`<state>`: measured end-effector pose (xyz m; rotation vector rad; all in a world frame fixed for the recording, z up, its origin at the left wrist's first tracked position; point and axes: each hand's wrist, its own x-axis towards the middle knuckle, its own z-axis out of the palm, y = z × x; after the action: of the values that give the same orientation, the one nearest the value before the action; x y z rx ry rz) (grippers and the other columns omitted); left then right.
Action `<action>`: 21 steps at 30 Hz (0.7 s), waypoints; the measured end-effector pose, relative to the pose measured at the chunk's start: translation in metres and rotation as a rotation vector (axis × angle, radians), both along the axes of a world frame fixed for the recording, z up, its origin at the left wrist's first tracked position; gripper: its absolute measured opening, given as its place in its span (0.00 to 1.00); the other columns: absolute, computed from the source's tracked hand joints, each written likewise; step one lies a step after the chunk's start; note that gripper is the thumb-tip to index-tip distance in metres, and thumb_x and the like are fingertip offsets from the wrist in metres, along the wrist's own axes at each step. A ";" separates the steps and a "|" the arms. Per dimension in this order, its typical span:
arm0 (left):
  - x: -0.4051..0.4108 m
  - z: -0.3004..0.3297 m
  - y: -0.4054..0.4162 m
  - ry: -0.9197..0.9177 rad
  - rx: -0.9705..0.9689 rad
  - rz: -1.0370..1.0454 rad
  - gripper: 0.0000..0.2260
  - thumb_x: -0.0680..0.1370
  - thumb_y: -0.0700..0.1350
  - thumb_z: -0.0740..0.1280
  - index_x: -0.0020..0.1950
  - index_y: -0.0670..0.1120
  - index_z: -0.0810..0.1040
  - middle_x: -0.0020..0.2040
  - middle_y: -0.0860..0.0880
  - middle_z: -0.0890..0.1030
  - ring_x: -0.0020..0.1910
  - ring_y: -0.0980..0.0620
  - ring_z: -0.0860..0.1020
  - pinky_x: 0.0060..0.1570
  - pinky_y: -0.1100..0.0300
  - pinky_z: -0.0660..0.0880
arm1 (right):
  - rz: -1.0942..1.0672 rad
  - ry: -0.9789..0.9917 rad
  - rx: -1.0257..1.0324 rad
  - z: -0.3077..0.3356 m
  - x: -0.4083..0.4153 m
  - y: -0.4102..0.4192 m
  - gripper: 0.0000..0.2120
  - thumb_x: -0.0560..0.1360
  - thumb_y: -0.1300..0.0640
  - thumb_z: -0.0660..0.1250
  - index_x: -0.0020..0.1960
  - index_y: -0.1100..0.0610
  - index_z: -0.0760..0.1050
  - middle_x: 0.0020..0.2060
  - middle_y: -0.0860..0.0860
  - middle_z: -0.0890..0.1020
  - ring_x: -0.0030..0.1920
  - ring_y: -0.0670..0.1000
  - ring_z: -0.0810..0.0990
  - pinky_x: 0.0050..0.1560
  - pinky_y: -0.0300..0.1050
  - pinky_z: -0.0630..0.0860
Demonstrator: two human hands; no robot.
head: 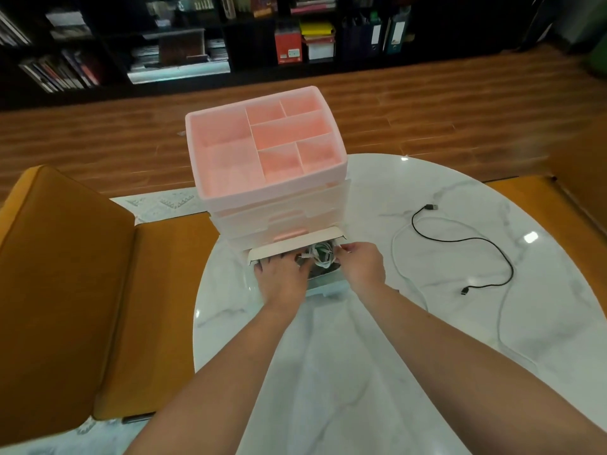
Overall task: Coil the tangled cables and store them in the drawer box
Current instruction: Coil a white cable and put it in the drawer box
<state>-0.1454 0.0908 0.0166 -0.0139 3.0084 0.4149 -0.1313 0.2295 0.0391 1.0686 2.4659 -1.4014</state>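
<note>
A pink and white drawer box (266, 149) stands on the far side of the white marble table (377, 339). Its bottom drawer (323, 285) is pulled out toward me. A coiled white cable (322, 254) lies inside the drawer. My left hand (282, 277) rests over the drawer's left part, fingers spread beside the coil. My right hand (361, 262) touches the coil's right side with its fingertips. A loose black cable (473, 239) and a loose white cable (399, 257) lie uncoiled on the table to the right.
The box's top tray (230, 159) has several bare compartments. Orange cushioned seats (65, 290) flank the table left and right. A patterned rug (164, 205), wooden floor and dark bookshelves (197, 44) lie beyond.
</note>
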 end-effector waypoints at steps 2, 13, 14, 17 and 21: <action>-0.001 -0.004 -0.002 0.006 -0.016 -0.019 0.18 0.78 0.61 0.61 0.66 0.60 0.76 0.67 0.50 0.75 0.68 0.45 0.66 0.68 0.48 0.60 | 0.039 -0.025 0.098 -0.001 -0.002 -0.001 0.10 0.75 0.49 0.66 0.48 0.50 0.85 0.41 0.52 0.85 0.44 0.57 0.82 0.49 0.46 0.76; 0.001 -0.012 0.006 -0.005 -0.016 -0.031 0.23 0.74 0.68 0.62 0.64 0.59 0.74 0.68 0.53 0.71 0.70 0.46 0.62 0.65 0.51 0.58 | 0.413 0.114 0.706 -0.024 0.003 0.008 0.11 0.78 0.48 0.64 0.52 0.49 0.84 0.45 0.53 0.77 0.49 0.56 0.75 0.45 0.47 0.62; 0.002 -0.012 0.007 -0.005 -0.035 -0.037 0.25 0.73 0.69 0.62 0.66 0.59 0.73 0.69 0.53 0.71 0.70 0.46 0.62 0.65 0.51 0.59 | 0.406 0.113 0.710 -0.025 0.002 0.008 0.10 0.78 0.48 0.65 0.53 0.48 0.83 0.46 0.52 0.77 0.50 0.55 0.75 0.46 0.46 0.62; 0.002 -0.012 0.011 -0.008 -0.057 -0.017 0.29 0.73 0.70 0.62 0.70 0.58 0.69 0.71 0.52 0.68 0.71 0.46 0.61 0.67 0.49 0.60 | 0.384 0.130 0.700 -0.026 0.000 0.007 0.08 0.77 0.49 0.67 0.54 0.45 0.83 0.46 0.50 0.75 0.50 0.55 0.73 0.48 0.46 0.63; 0.003 -0.016 0.013 -0.006 -0.087 -0.011 0.32 0.73 0.71 0.60 0.73 0.57 0.65 0.73 0.52 0.66 0.72 0.45 0.60 0.69 0.46 0.59 | 0.410 0.133 0.686 -0.030 0.004 0.009 0.10 0.78 0.46 0.65 0.55 0.43 0.83 0.45 0.51 0.74 0.51 0.55 0.71 0.49 0.47 0.65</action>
<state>-0.1420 0.1041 0.0005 -0.0058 3.0164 0.2825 -0.1275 0.2384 0.0093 0.4802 3.1153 -0.5271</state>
